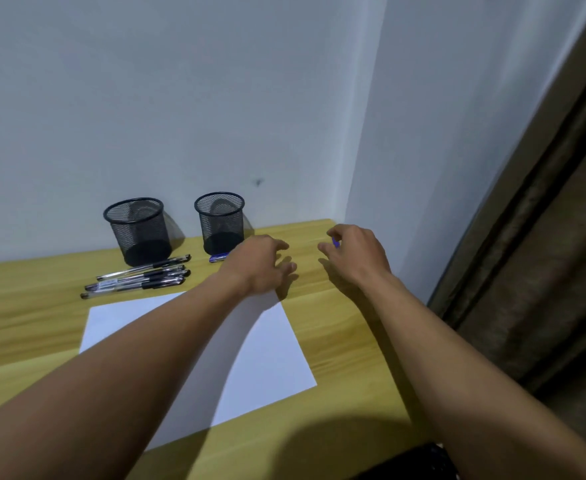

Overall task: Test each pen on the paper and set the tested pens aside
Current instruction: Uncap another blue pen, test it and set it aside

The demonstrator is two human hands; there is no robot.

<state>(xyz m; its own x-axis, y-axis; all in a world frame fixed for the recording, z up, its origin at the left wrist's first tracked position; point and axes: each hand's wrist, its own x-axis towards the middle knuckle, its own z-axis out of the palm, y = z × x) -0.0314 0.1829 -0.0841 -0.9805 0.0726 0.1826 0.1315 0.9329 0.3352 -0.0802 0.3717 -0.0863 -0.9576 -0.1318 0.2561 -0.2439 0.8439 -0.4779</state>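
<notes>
A white paper (270, 344) lies on the wooden desk, partly under my left forearm. Several black-capped clear pens (139, 277) lie side by side to the left of the paper's far edge. A blue pen (218, 257) lies by the right mesh cup, and its far part is hidden behind my left hand (260, 265). That hand hovers palm down past the paper with its fingers loosely spread. My right hand (357, 261) is further right, fingers curled, pinching a small blue piece (335, 241), which looks like a pen cap.
Two black mesh pen cups, the left cup (137, 230) and the right cup (220, 221), stand at the back against the white wall. The desk (353, 341) ends at a corner on the right, next to a brown curtain (544, 271). A dark object (412, 462) sits at the near edge.
</notes>
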